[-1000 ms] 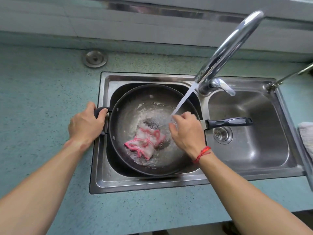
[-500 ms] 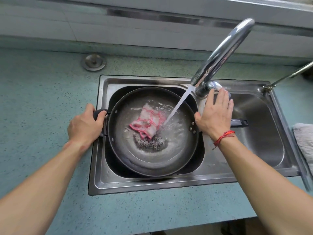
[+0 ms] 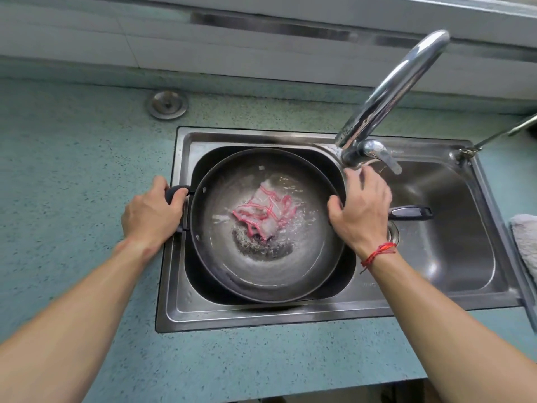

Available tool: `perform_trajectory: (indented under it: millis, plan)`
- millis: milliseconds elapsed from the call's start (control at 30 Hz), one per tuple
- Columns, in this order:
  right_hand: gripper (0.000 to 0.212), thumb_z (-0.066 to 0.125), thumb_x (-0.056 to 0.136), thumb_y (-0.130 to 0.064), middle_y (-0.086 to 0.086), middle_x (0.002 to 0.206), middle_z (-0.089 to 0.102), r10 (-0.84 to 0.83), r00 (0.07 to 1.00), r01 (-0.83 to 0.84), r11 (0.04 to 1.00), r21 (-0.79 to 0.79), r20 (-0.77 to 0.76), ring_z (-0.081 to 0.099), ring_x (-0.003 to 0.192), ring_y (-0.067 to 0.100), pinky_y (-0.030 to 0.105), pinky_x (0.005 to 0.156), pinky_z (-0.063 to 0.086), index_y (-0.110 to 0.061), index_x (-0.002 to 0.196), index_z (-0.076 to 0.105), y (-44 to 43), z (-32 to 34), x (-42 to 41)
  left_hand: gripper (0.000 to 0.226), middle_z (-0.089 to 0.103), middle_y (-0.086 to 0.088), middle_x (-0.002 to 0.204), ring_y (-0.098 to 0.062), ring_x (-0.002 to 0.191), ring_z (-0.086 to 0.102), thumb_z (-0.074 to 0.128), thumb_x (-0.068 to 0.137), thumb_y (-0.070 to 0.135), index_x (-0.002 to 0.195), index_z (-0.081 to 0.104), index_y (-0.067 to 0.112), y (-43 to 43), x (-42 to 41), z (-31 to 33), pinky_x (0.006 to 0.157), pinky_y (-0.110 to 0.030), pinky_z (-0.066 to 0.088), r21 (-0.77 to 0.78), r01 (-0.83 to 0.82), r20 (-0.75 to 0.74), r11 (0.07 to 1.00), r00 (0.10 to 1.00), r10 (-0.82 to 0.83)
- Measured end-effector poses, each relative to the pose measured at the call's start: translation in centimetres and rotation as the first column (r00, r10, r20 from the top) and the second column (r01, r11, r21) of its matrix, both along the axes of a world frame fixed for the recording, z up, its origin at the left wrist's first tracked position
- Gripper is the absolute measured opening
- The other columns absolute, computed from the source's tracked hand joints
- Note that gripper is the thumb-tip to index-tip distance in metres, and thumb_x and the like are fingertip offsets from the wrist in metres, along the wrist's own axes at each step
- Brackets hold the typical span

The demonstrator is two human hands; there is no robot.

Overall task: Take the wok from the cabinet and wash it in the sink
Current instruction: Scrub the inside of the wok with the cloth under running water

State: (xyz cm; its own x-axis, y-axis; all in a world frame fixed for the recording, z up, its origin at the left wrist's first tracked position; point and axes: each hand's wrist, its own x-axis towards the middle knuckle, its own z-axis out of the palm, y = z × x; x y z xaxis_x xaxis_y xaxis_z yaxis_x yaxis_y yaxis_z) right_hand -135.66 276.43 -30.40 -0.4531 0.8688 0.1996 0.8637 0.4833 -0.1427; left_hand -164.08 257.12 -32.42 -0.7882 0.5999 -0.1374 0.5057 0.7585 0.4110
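**Wet wok in the sink: weight and holds**

The wok [image 3: 261,274] sits in the left basin of the sink [image 3: 261,318], with shallow water and a striped cloth [image 3: 261,213] inside. The left grip [image 3: 152,212] holds the short loop handle [image 3: 174,191] at the sink's left edge. The right grip [image 3: 361,210] lies wide over the rim by the sink's divider, clasping nothing. The wok is probably heavy, stiff and slippery, so it is best held by both handles. The long handle [image 3: 409,213] reaches over the right basin.

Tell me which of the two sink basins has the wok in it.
The left basin: the wok fills it. The right basin shows bare steel, with only the wok's long handle reaching over it.
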Motion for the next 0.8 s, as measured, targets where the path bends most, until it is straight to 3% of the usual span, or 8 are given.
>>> perform_trajectory:
  millis: [100,167,300,400,500,600,700,800]
  plan:
    - [0.034,0.062,0.082,-0.026,0.014,0.111,0.06,0.171,0.983,-0.176,0.982,-0.069,-0.066,0.056,0.099,0.033,0.045,0.079,0.05,-0.009,0.111,0.066,-2.9,-1.8,-2.2,0.034,0.056,-0.005,0.066,-0.024,0.06,0.047,0.047,0.1,0.049,0.092,0.045,0.016,0.0,0.2,0.3,0.06,-0.036,0.036,0.008,-0.001,0.003,1.0,1.0,0.001]
    - [0.028,0.062,0.086,-0.027,0.013,0.109,0.06,0.234,0.971,-0.238,0.958,-0.16,-0.041,0.057,0.094,0.033,0.045,0.071,0.052,-0.009,0.107,0.067,-4.5,-3.2,-4.1,0.034,0.048,0.0,0.064,-0.021,0.058,0.043,0.048,0.1,0.047,0.092,0.044,0.015,0.1,0.2,0.3,0.061,-0.037,0.035,0.01,-0.004,0.005,1.0,1.0,0.003]
    - [0.04,0.054,0.092,-0.037,0.015,0.132,0.05,0.257,0.966,-0.246,0.901,-0.358,-0.018,0.049,0.113,0.035,0.044,0.082,0.051,-0.014,0.124,0.057,-5.7,-5.2,-7.8,0.034,0.047,0.002,0.063,-0.019,0.057,0.043,0.048,0.1,0.048,0.092,0.044,0.016,0.1,0.1,-0.1,0.06,-0.035,0.034,0.019,0.001,-0.001,1.0,1.0,-0.001]
    - [0.046,0.05,0.095,-0.046,0.015,0.132,0.051,0.277,0.961,-0.26,0.89,-0.374,-0.01,0.05,0.113,0.035,0.046,0.083,0.051,-0.019,0.132,0.052,-5.5,-6.9,-9.4,0.034,0.049,0.002,0.063,-0.02,0.057,0.045,0.047,0.1,0.048,0.091,0.044,0.016,0.1,0.0,-0.3,0.059,-0.034,0.034,0.021,0.003,-0.004,1.0,1.0,-0.003]
    - [0.043,0.057,0.092,-0.035,0.014,0.118,0.058,0.27,0.96,-0.234,0.917,-0.323,0.072,0.054,0.105,0.034,0.047,0.079,0.05,-0.013,0.129,0.053,-4.7,-8.5,-9.7,0.034,0.051,0.002,0.061,-0.025,0.06,0.049,0.047,0.1,0.049,0.09,0.044,0.017,0.1,-0.1,-0.4,0.061,-0.036,0.038,0.023,0.006,-0.013,1.0,1.0,-0.006]
    - [0.033,0.063,0.086,-0.017,0.017,0.106,0.063,0.258,0.958,-0.225,0.947,-0.231,0.125,0.059,0.093,0.037,0.048,0.076,0.05,-0.003,0.115,0.059,-3.6,-9.1,-9.4,0.033,0.051,0.004,0.058,-0.018,0.057,0.046,0.047,0.1,0.048,0.09,0.044,0.017,0.1,0.0,-0.3,0.062,-0.036,0.038,0.042,0.005,-0.01,0.999,1.0,-0.004]
    - [0.017,0.061,0.082,-0.01,0.018,0.111,0.06,0.262,0.935,-0.216,0.955,-0.205,0.237,0.056,0.095,0.038,0.05,0.078,0.049,-0.007,0.099,0.064,-3.0,-8.7,-8.4,0.033,0.05,0.005,0.055,-0.016,0.056,0.045,0.047,0.1,0.048,0.09,0.045,0.017,0.2,0.2,-0.2,0.063,-0.036,0.038,0.051,0.005,-0.007,0.999,1.0,-0.005]
    - [0.022,0.062,0.081,-0.013,0.017,0.115,0.055,0.292,0.912,-0.218,0.94,-0.263,0.289,0.052,0.101,0.038,0.049,0.076,0.049,-0.008,0.103,0.064,-2.7,-7.9,-7.1,0.034,0.051,0.003,0.057,-0.028,0.061,0.05,0.047,0.1,0.049,0.09,0.044,0.017,0.2,0.1,-0.3,0.063,-0.037,0.04,0.05,0.012,-0.012,0.999,1.0,-0.011]
